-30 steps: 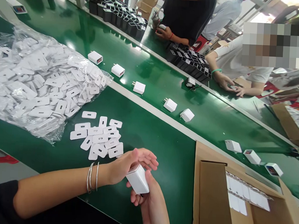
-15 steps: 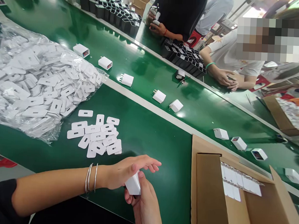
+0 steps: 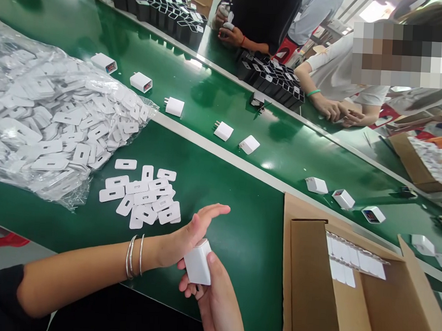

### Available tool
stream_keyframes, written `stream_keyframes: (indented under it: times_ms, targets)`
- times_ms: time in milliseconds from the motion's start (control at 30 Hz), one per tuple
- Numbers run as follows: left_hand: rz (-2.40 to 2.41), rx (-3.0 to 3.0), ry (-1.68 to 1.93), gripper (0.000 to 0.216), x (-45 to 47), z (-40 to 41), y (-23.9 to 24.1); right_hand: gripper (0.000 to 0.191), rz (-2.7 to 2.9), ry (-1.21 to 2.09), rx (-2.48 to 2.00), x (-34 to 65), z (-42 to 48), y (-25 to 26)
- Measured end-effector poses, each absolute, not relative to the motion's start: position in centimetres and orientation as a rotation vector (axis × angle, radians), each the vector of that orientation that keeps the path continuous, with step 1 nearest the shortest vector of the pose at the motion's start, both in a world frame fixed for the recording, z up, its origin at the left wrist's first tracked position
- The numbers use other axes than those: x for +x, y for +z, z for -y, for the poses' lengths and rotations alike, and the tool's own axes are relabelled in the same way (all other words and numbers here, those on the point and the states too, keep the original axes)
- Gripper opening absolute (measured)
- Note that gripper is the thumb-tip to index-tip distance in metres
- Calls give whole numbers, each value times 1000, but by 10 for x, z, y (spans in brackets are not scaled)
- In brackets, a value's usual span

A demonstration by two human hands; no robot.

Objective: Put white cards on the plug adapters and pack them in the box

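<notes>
White charger block (image 3: 197, 262) — upright, in-hand.

I find no writing, number or brand that I can read. The small white plastic charger block (image 3: 197, 262) in my right hand (image 3: 216, 298) shows me only plain faces. The flat white slotted plastic plates (image 3: 141, 196) on the green tabletop (image 3: 237, 211) look blank, and the brown cardboard box (image 3: 311, 289) shows bare board.

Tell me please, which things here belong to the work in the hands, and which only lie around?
In hand: charger, gripped by right hand, left hand open against it; loose plates nearby.
Lying about: bag, box, belt chargers, black trays.
</notes>
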State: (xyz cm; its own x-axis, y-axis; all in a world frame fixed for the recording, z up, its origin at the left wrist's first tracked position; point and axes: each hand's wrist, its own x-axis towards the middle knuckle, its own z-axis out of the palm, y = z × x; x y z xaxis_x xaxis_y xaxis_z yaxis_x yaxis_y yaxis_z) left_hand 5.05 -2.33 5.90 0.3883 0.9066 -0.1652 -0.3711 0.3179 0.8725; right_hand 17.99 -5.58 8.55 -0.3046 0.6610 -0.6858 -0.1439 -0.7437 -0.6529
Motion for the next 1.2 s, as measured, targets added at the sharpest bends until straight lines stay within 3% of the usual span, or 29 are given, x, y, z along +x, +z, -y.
stream_keyframes:
  times_ms: [267,533,667,833,1000,1200]
  targets:
    - [-836,966,829,82,50,25,57,69,709,1978,-1540,177,57,79]
    - [-889,1301,984,81,54,25,55,54,429,1955,-1449,191,50,81]
    - [-877,1712,924,72,57,24,59,48,283,1840,-1405,201,45,78]
    - [-1018,1769,822,68,66,28,55,43,346,1800,-1299,204,53,62]
    - [-1101,1715,793,47,73,31,50,37,563,1765,-1320,207,63,47]
    - [-874,1677,1187,57,66,28,53,67,1407,1472,-1195,244,51,59]
